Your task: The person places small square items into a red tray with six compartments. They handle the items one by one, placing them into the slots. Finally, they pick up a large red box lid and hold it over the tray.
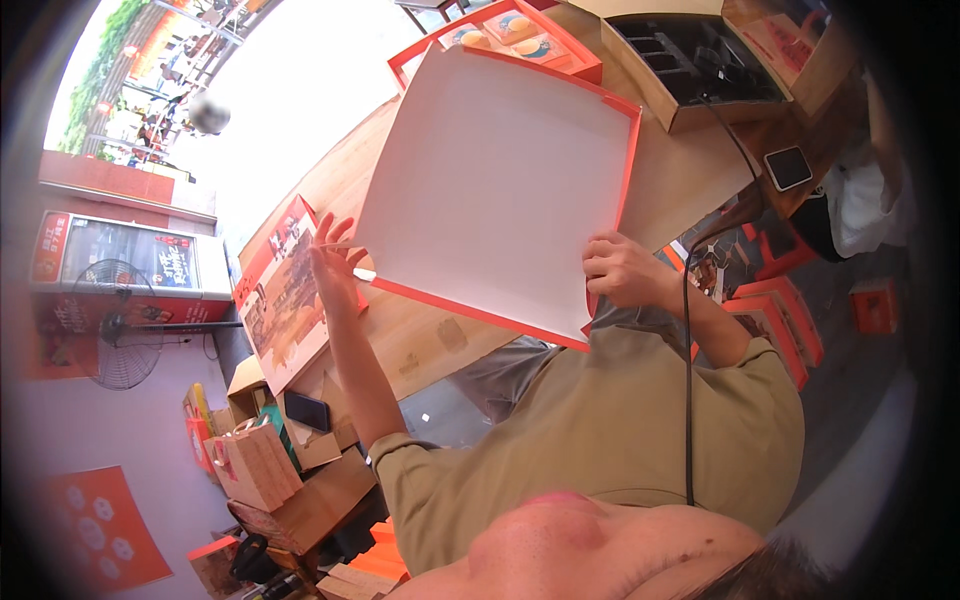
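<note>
A large, shallow cardboard box lid [490, 180] with a white inside and an orange-red rim is held tilted over the wooden table. My right hand [625, 270] grips its near right edge, fingers curled over the rim. By the near left corner, my left hand [338, 262] has its fingers spread; whether its thumb touches the edge I cannot tell. Beside that hand lies a flat orange box with a printed picture [290, 290]. Behind the lid, partly covered by it, an orange tray-like box [575, 60] holds several packets with round designs.
An open carton with a black insert [650, 75] stands far right; a black cable [688, 400] runs from it past my body. A small square-screened device [788, 168] lies nearby. Paper bags [255, 465], a phone [307, 411] and a fan [118, 325] are left. Red boxes [775, 320] stand right.
</note>
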A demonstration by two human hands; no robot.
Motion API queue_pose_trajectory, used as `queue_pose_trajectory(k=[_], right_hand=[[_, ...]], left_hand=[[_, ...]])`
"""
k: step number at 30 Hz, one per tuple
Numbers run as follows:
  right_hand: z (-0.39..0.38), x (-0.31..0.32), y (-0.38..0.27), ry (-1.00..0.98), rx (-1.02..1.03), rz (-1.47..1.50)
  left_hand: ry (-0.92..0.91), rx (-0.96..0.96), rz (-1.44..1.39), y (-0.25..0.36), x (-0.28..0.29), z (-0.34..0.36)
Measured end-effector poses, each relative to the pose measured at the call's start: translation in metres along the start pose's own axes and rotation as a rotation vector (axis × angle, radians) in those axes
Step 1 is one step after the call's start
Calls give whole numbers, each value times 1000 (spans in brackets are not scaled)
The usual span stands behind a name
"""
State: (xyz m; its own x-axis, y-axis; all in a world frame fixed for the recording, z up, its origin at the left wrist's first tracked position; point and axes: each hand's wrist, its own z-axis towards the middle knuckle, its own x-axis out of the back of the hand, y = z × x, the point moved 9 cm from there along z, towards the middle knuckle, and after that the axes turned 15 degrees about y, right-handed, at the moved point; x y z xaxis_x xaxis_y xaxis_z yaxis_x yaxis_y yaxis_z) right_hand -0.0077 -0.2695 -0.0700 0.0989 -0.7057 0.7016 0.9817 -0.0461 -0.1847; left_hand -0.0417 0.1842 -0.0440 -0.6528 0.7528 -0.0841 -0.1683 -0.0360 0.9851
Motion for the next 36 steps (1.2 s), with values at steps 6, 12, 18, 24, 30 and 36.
queue_pose_trajectory(k=[6,12,18,24,30,36], right_hand=[[-4,-12,-1,-21,-69,84],[1,-4,3,76,-151,140],[4,-1,10,57,-177,41],[1,19,43,190,-282,-39],[-10,17,63,204,-332,18],[-5,19,59,229,-316,-3]], left_hand=[[-161,-369,671,50,-20,2],[-191,-196,854,43,-45,-30],[-169,-71,885,14,-27,-28],[-145,61,475,-51,15,-12],[-100,133,428,-88,24,-8],[18,62,45,-75,-5,-30]])
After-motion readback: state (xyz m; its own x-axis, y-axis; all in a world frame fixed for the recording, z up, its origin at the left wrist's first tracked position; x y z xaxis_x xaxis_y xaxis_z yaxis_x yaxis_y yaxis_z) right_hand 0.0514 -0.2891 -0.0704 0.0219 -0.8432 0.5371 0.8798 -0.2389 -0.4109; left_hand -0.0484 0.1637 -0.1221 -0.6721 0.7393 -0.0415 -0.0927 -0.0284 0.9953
